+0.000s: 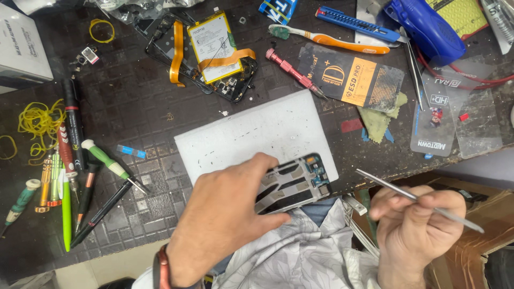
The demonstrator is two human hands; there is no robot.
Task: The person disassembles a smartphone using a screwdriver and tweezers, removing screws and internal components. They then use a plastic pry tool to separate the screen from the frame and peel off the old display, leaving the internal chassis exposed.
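On the white board's [251, 131] near edge, the left hand [225, 219] clamps the phone frame [292, 184], fingers curled over it. Right of the board, the right hand [415, 225] pinches a thin metal tool [396, 191], clear of the frame.

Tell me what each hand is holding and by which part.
The left hand grips the phone frame by its left end. The right hand pinches a thin metal pry tool around its middle, both ends free.
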